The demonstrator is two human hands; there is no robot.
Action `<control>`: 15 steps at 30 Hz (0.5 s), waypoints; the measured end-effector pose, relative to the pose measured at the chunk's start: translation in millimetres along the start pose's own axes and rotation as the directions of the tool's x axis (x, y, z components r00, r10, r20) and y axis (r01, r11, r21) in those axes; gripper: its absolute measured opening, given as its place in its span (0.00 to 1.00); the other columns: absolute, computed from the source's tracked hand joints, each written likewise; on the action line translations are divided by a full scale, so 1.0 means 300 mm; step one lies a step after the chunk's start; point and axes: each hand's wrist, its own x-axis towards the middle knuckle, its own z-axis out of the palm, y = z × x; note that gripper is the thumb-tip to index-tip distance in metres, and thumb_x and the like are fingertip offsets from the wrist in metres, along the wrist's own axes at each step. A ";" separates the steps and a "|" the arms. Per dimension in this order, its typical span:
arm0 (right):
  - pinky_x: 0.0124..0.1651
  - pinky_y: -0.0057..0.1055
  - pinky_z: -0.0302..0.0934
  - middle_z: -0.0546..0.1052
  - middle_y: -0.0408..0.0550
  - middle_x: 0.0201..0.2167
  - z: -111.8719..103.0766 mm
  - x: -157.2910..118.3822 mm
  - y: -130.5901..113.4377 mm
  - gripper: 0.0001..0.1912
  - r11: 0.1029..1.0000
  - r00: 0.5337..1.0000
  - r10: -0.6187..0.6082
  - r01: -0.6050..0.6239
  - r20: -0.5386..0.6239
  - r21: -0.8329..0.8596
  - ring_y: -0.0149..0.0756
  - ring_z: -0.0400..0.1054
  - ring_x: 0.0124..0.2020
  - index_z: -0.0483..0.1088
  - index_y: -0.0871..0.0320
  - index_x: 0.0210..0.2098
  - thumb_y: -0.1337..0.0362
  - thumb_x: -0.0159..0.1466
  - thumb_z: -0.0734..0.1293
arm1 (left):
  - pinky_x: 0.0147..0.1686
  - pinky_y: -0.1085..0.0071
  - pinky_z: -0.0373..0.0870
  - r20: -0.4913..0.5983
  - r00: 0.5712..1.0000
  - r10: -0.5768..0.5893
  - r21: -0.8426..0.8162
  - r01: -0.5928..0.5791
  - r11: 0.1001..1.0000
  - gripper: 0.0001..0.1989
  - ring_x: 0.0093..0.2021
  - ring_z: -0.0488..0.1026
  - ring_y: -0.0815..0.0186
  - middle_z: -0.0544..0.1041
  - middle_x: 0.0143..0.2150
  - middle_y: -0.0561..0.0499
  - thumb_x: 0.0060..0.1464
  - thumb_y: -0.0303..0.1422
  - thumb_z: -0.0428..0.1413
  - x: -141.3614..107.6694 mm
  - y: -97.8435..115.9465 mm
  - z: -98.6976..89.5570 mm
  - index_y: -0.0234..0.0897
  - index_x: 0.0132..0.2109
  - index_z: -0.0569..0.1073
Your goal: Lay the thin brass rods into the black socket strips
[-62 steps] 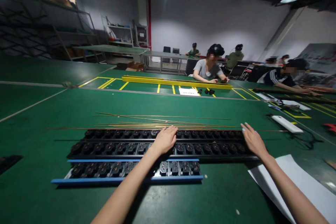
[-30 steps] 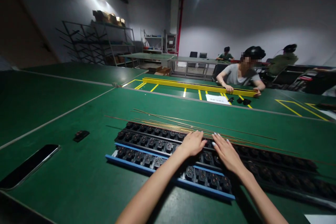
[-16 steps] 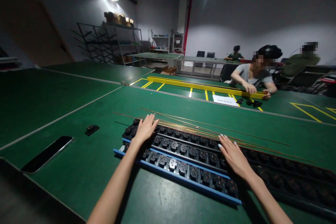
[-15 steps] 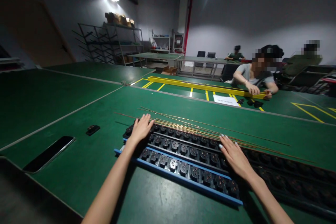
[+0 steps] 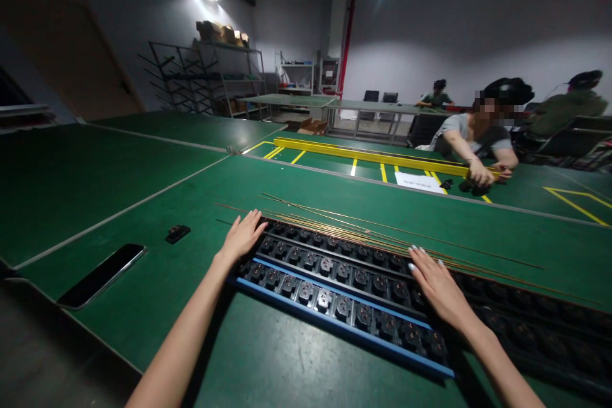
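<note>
Since a moment ago, left hand (image 5: pixel 241 237) has slid to the far-left end of the long black socket strips (image 5: pixel 335 268) on the green table (image 5: pixel 119 204). Right hand (image 5: pixel 440 287) rests mid-strip. Both lie flat, fingers spread; press evenly, keeping thin brass rods (image 5: pixel 363 233) undisturbed.

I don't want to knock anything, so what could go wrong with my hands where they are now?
The left hand lies flat at the end of the black socket strips, close to the loose copper rods; a sweep might scatter them. The right hand presses the strips, which could shift off the blue rail.
</note>
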 end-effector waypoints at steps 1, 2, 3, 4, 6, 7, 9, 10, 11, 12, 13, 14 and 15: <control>0.66 0.50 0.40 0.55 0.48 0.65 0.001 0.000 0.001 0.33 1.000 1.000 0.002 -0.002 0.000 0.001 0.39 0.44 0.66 0.51 0.55 0.65 0.47 0.67 0.45 | 0.64 0.54 0.43 0.000 1.000 0.002 0.002 -0.002 1.000 0.31 0.68 0.47 0.61 0.52 0.68 0.44 0.63 0.47 0.31 -0.002 0.000 -0.002 0.34 0.65 0.52; 0.66 0.50 0.40 0.56 0.48 0.65 0.002 0.000 0.002 0.33 1.000 1.000 0.004 -0.004 -0.001 0.000 0.39 0.45 0.66 0.51 0.55 0.65 0.47 0.67 0.45 | 0.64 0.54 0.44 0.000 1.000 0.005 0.005 -0.005 1.000 0.30 0.68 0.47 0.61 0.52 0.68 0.45 0.63 0.47 0.32 -0.004 0.001 -0.005 0.35 0.66 0.51; 0.65 0.50 0.40 0.56 0.48 0.65 0.003 0.000 0.003 0.32 1.000 1.000 0.004 -0.004 -0.003 -0.001 0.39 0.45 0.66 0.51 0.55 0.65 0.47 0.67 0.45 | 0.64 0.53 0.44 0.000 1.000 0.008 0.008 -0.008 1.000 0.30 0.68 0.47 0.62 0.52 0.68 0.45 0.63 0.46 0.32 -0.007 0.002 -0.008 0.37 0.66 0.50; 0.65 0.50 0.41 0.57 0.48 0.64 0.004 0.000 0.004 0.32 1.000 1.000 0.005 -0.005 -0.006 -0.003 0.39 0.46 0.66 0.51 0.55 0.64 0.47 0.67 0.45 | 0.63 0.53 0.45 0.000 1.000 0.010 0.011 -0.010 1.000 0.29 0.67 0.47 0.62 0.52 0.68 0.46 0.63 0.46 0.32 -0.009 0.004 -0.012 0.39 0.66 0.50; 0.65 0.50 0.42 0.57 0.48 0.64 0.006 0.001 0.006 0.32 1.000 1.000 0.004 -0.004 -0.012 -0.010 0.40 0.46 0.66 0.52 0.54 0.64 0.47 0.66 0.45 | 0.63 0.51 0.45 0.000 1.000 0.013 0.021 -0.013 1.000 0.27 0.67 0.48 0.61 0.53 0.68 0.47 0.64 0.45 0.32 -0.011 0.009 -0.018 0.44 0.66 0.51; 0.65 0.50 0.42 0.57 0.48 0.64 0.006 0.001 0.006 0.32 1.000 1.000 0.003 -0.003 -0.013 -0.014 0.40 0.46 0.66 0.52 0.54 0.64 0.47 0.66 0.45 | 0.63 0.50 0.45 0.000 1.000 0.012 0.026 -0.012 1.000 0.26 0.67 0.48 0.61 0.54 0.67 0.47 0.64 0.45 0.32 -0.011 0.012 -0.020 0.45 0.65 0.52; 0.65 0.50 0.42 0.57 0.48 0.64 0.007 0.001 0.006 0.32 1.000 1.000 0.004 -0.004 -0.011 -0.026 0.40 0.46 0.66 0.52 0.54 0.64 0.47 0.66 0.45 | 0.63 0.50 0.45 -0.004 1.000 0.009 0.035 -0.009 0.999 0.26 0.67 0.49 0.61 0.55 0.67 0.46 0.64 0.45 0.32 -0.009 0.015 -0.021 0.45 0.64 0.55; 0.65 0.50 0.42 0.57 0.47 0.64 0.007 0.001 0.006 0.32 0.999 1.000 0.004 -0.005 -0.010 -0.032 0.40 0.46 0.66 0.52 0.54 0.64 0.47 0.66 0.45 | 0.63 0.51 0.45 -0.007 1.000 0.007 0.038 -0.007 0.999 0.26 0.67 0.49 0.61 0.56 0.67 0.46 0.64 0.45 0.32 -0.007 0.016 -0.020 0.44 0.64 0.56; 0.65 0.50 0.42 0.57 0.47 0.64 0.006 0.000 0.005 0.32 0.999 1.000 0.003 -0.003 -0.011 -0.037 0.40 0.46 0.66 0.51 0.53 0.65 0.47 0.66 0.45 | 0.63 0.51 0.46 -0.011 1.000 0.004 0.040 -0.004 0.999 0.26 0.67 0.50 0.61 0.57 0.66 0.46 0.64 0.45 0.32 -0.004 0.017 -0.019 0.44 0.64 0.57; 0.65 0.50 0.43 0.57 0.47 0.64 0.005 -0.001 0.004 0.32 0.999 1.000 -0.001 0.001 -0.012 -0.042 0.40 0.46 0.66 0.50 0.53 0.65 0.48 0.66 0.45 | 0.62 0.52 0.47 -0.015 1.000 0.001 0.041 0.000 0.999 0.26 0.67 0.51 0.61 0.57 0.66 0.46 0.64 0.45 0.32 -0.002 0.017 -0.019 0.44 0.63 0.57; 0.65 0.50 0.43 0.57 0.47 0.64 0.002 -0.002 0.002 0.31 0.999 1.000 -0.007 0.006 -0.015 -0.045 0.40 0.46 0.66 0.49 0.52 0.65 0.48 0.67 0.45 | 0.62 0.53 0.48 -0.020 1.000 -0.003 0.043 0.004 0.999 0.26 0.66 0.51 0.61 0.58 0.66 0.46 0.64 0.45 0.32 0.000 0.018 -0.018 0.44 0.63 0.58; 0.64 0.50 0.43 0.57 0.47 0.65 -0.001 -0.003 0.000 0.31 0.999 1.000 -0.016 0.015 -0.016 -0.049 0.40 0.46 0.66 0.48 0.51 0.66 0.48 0.67 0.45 | 0.62 0.54 0.50 -0.027 1.000 -0.007 0.044 0.008 0.999 0.26 0.66 0.52 0.60 0.58 0.66 0.47 0.63 0.45 0.32 0.003 0.019 -0.017 0.44 0.63 0.59; 0.64 0.50 0.43 0.56 0.46 0.65 -0.005 -0.004 -0.002 0.31 0.998 1.000 -0.025 0.024 -0.013 -0.053 0.40 0.46 0.66 0.47 0.50 0.66 0.48 0.67 0.45 | 0.62 0.54 0.51 -0.036 0.999 -0.011 0.046 0.013 0.999 0.26 0.66 0.53 0.60 0.59 0.66 0.47 0.63 0.46 0.32 0.004 0.021 -0.018 0.44 0.62 0.60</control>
